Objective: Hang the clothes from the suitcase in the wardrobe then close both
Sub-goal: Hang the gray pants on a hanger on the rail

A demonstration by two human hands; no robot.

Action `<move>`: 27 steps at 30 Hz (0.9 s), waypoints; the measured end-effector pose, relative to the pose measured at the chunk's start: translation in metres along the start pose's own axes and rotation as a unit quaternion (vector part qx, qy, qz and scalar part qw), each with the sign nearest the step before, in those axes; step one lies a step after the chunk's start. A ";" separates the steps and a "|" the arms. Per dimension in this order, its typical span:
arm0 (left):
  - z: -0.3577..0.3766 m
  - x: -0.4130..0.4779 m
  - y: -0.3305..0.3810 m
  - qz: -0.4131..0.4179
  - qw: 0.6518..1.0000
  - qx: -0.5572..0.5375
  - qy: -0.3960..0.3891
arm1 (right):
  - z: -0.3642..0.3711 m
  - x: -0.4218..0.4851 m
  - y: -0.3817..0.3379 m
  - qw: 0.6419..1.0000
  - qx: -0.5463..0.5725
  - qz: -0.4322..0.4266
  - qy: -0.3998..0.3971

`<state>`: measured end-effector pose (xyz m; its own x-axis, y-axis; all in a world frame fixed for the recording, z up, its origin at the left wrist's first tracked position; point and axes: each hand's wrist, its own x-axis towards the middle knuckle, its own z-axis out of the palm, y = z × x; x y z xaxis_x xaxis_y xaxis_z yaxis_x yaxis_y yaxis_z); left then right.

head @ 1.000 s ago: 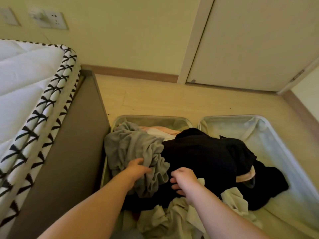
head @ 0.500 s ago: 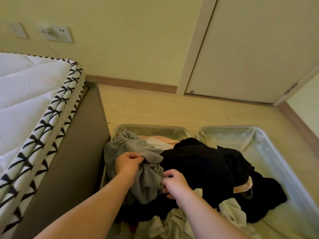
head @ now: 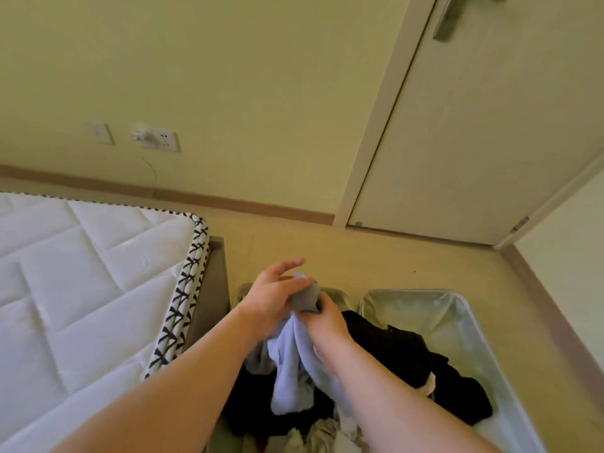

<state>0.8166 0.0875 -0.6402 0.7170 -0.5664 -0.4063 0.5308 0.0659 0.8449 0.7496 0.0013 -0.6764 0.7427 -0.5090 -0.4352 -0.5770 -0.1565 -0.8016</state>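
Note:
An open suitcase (head: 457, 308) lies on the floor, its two halves side by side. A heap of black clothes (head: 392, 351) fills its middle, with pale cloth (head: 313, 436) at the near edge. A grey garment (head: 294, 354) hangs above the suitcase, lifted by both hands. My right hand (head: 327, 325) pinches its top end. My left hand (head: 274, 295) is at the same top end with thumb on the cloth and some fingers spread outward. The wardrobe is out of view.
A white quilted mattress (head: 81, 276) with a black-and-white edge sits on a brown bed base (head: 212, 289) just left of the suitcase. A closed door (head: 474, 142) with a handle stands ahead right. Wall sockets (head: 157, 138) are on the yellow wall.
Both hands rose with the grey garment, pulling it up out of the suitcase. The view tilted upward, showing more wall and the door handle.

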 end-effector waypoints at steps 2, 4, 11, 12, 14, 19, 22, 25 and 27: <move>0.008 -0.022 0.040 0.020 0.998 0.048 0.045 | -0.019 -0.029 -0.042 0.999 0.043 0.022 0.024; 0.015 -0.046 0.079 0.027 0.984 0.166 0.065 | -0.040 -0.059 -0.086 0.992 0.109 0.029 0.058; 0.062 -0.150 0.204 -0.054 0.905 0.409 -0.105 | -0.110 -0.164 -0.241 0.952 0.263 -0.032 0.152; 0.068 -0.164 0.220 -0.059 0.899 0.420 -0.112 | -0.117 -0.178 -0.255 0.948 0.273 -0.038 0.162; 0.074 -0.182 0.242 -0.049 0.901 0.415 -0.117 | -0.129 -0.198 -0.275 0.941 0.289 -0.046 0.173; 0.098 -0.233 0.273 -0.051 0.962 0.265 -0.050 | -0.150 -0.253 -0.289 0.933 0.307 -0.071 0.173; 0.119 -0.262 0.280 -0.062 0.980 0.187 -0.027 | -0.153 -0.290 -0.276 0.948 0.286 -0.069 0.123; 0.143 -0.300 0.281 -0.044 0.988 0.147 -0.013 | -0.167 -0.327 -0.252 0.951 0.295 -0.063 0.074; 0.155 -0.323 0.279 -0.040 0.991 0.125 -0.014 | -0.179 -0.355 -0.236 0.954 0.292 -0.066 0.027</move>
<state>0.6628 0.1616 -0.2189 0.6617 -0.5850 -0.4689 0.4546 -0.1843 0.8714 0.5611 0.0678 -0.2596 0.7682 -0.5628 -0.3050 -0.1796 0.2679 -0.9466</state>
